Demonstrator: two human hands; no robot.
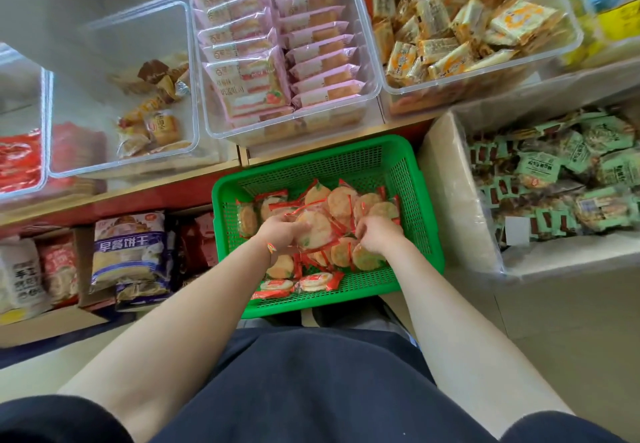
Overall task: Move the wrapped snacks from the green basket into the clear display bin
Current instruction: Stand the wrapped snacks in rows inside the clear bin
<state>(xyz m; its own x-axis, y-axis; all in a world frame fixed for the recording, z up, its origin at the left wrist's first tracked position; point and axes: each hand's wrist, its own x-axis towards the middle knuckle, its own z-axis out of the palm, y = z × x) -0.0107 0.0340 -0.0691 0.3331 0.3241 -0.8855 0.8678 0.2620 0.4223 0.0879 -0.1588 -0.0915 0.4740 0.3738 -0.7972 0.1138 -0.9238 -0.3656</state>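
We at grab step. Left hand (pixel 278 233) and right hand (pixel 375 235) down in green basket (pixel 420 200), middle of frame, fingers clamped on snacks (pixel 341 202). Next, we think: lift bunch up into clear bin (pixel 104 165), upper left.

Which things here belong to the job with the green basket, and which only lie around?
Belong to the job:
- green basket
- wrapped snacks inside it
- left hand and right hand, both gripping snacks

Only lying around:
- bin of pink cakes
- bin of yellow packets
- box of green packets
- blue biscuit bag
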